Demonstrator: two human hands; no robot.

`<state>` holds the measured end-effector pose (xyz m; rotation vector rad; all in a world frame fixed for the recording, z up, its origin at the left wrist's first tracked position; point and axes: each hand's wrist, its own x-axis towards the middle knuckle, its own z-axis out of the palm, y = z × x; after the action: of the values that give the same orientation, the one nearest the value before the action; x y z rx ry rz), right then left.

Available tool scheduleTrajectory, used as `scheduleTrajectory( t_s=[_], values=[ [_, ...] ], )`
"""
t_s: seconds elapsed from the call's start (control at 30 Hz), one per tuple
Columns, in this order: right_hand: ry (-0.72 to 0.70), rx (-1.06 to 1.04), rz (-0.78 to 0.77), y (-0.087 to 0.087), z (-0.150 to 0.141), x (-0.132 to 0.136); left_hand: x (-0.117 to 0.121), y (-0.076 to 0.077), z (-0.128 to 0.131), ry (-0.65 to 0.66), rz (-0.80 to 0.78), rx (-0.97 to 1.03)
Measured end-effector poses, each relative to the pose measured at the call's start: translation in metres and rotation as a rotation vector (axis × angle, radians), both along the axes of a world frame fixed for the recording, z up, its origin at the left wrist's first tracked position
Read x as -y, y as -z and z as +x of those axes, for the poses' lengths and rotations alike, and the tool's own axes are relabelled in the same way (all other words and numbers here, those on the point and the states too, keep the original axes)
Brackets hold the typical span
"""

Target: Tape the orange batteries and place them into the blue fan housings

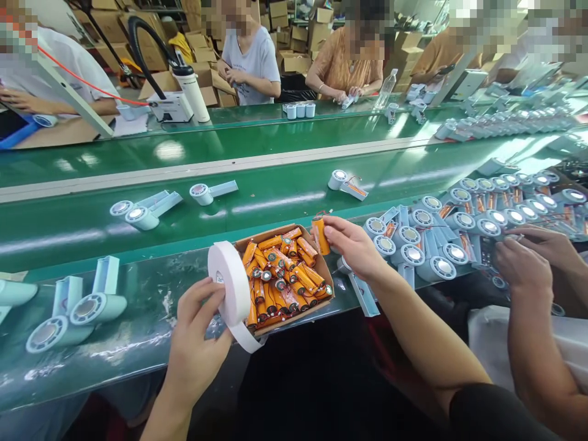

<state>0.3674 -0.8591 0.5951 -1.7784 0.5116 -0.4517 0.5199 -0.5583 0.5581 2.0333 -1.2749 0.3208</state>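
My left hand (199,334) grips a roll of white tape (235,275) held upright, its loose end hanging below. In my right hand (353,245) is an orange battery (321,235), pinched between thumb and fingers, with a thin red wire at its top. Between my hands stands a cardboard box (325,274) filled with several more orange batteries (275,300) with wires. Just under my right wrist lies a pale blue fan housing (362,293) with its handle toward me, partly hidden by the hand.
Several pale blue fan housings (89,308) lie at left, others (422,217) crowd the right side. A few rest on the green conveyor belt (271,196). A co-worker's hands (528,263) work at far right. Across the belt, people sit near a bottle (387,86).
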Motion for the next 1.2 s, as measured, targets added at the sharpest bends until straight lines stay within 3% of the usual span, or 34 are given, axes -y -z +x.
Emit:
scheduleTrajectory(
  t_s=[0.07,0.13,0.37,0.5,0.6,0.67,0.73,0.8,0.9,0.97,1.07,1.1,1.17,1.2],
  values=[
    [-0.070,0.110,0.208,0.000,-0.004,-0.009,0.004,-0.005,0.001,0.046,-0.018,0.144],
    [-0.160,0.119,0.240,-0.003,-0.007,-0.023,0.009,-0.011,0.000,0.083,-0.008,0.251],
    [-0.242,-0.061,-0.220,-0.034,-0.015,-0.046,0.016,-0.029,-0.003,0.158,0.133,0.460],
    [-0.327,-0.144,-0.294,-0.042,-0.011,-0.039,0.014,-0.036,0.005,0.246,0.163,0.508],
    [-0.418,-0.180,-0.188,-0.038,-0.008,-0.030,0.013,-0.040,0.010,0.258,0.200,0.536],
    [-0.419,-0.114,0.001,-0.031,-0.005,-0.028,0.014,-0.042,0.010,0.252,0.241,0.559],
    [-0.323,0.041,0.228,-0.018,0.000,-0.037,0.019,-0.042,0.008,0.228,0.245,0.584],
    [-0.114,0.247,0.421,-0.002,0.008,-0.056,0.025,-0.041,0.004,0.194,0.212,0.591],
    [0.269,0.525,0.603,0.021,0.020,-0.089,0.036,-0.035,-0.012,0.164,0.133,0.525],
    [0.363,0.569,0.687,0.024,0.021,-0.096,0.040,-0.031,-0.028,0.152,0.076,0.432],
    [0.338,0.593,0.677,0.004,0.010,-0.062,0.036,-0.024,-0.045,0.258,0.048,0.296],
    [0.424,0.708,0.613,-0.005,0.006,-0.040,0.031,-0.021,-0.044,0.293,0.059,0.277],
    [0.613,1.014,0.451,-0.020,-0.004,0.005,0.011,-0.015,-0.027,0.242,0.109,0.281],
    [0.645,1.039,0.392,-0.025,-0.010,0.022,-0.004,-0.011,-0.011,0.150,0.141,0.288]
  ],
)
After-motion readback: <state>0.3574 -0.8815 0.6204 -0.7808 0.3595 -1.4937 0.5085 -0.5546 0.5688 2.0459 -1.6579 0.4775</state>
